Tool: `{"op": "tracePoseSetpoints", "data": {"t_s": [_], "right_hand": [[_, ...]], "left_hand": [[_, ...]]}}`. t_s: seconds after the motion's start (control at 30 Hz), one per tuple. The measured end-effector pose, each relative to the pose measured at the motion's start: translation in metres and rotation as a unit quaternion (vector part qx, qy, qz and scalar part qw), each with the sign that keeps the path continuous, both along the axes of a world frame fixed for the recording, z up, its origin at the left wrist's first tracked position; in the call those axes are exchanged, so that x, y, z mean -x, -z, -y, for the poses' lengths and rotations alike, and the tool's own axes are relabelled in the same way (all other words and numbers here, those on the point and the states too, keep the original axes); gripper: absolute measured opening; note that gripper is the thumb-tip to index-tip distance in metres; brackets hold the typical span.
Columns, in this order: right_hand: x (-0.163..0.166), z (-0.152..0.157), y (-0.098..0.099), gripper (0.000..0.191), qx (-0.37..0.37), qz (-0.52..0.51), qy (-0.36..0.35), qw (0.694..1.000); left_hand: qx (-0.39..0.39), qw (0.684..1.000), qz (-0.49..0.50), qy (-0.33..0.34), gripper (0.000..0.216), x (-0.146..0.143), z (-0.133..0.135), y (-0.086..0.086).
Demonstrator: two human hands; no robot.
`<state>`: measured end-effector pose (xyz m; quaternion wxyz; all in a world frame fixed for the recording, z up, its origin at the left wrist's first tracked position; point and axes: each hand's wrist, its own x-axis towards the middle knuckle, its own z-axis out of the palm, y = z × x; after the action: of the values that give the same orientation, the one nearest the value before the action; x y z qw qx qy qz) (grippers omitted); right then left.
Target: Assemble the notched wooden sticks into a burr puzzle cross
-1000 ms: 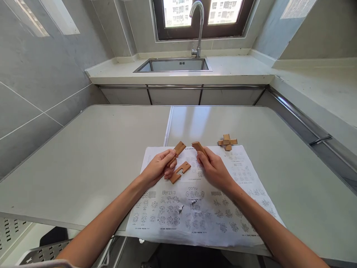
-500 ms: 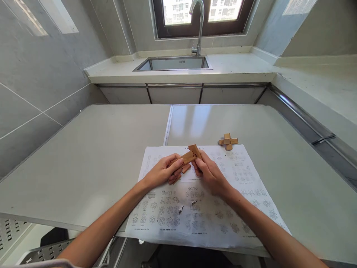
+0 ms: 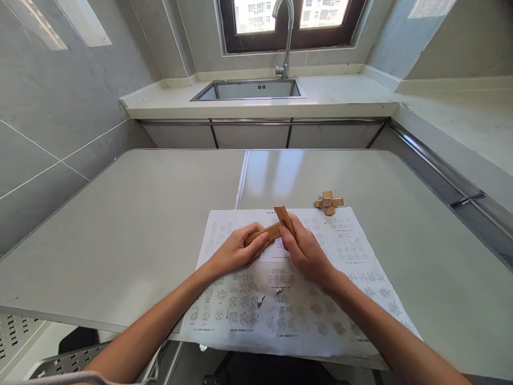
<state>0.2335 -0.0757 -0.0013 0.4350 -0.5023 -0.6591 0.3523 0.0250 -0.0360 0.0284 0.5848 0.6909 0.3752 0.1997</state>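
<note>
fingers [image 3: 262,241] pinching crossed wooden pieces [image 3: 276,226]

Two hands [image 3: 240,251] [image 3: 302,248], two crossed wooden pieces [image 3: 276,224], one assembled wooden cross [image 3: 328,202], one printed sheet [image 3: 288,305].

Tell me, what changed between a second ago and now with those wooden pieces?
The left hand and right hand came together, crossing their two wooden bars. The loose notched piece is now hidden beneath the hands. The assembled wooden cross and instruction sheet stayed put.
</note>
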Motion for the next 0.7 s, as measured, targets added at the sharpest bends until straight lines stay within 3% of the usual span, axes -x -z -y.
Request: {"op": "tracePoseSetpoints", "data": {"t_s": [0.27, 0.7], "right_hand": [[0.0009, -0.0020, 0.0048, 0.047, -0.052, 0.041, 0.012, 0.998], [0.0000, -0.0047, 0.0080, 0.050, -0.048, 0.034, -0.002, 0.998]], "left_hand": [[-0.095, 0.994, -0.050, -0.032, 0.038, -0.0041, 0.0025, 0.0003], [-0.104, 0.992, -0.052, -0.055, 0.039, -0.0065, 0.0035, 0.0003]]}}
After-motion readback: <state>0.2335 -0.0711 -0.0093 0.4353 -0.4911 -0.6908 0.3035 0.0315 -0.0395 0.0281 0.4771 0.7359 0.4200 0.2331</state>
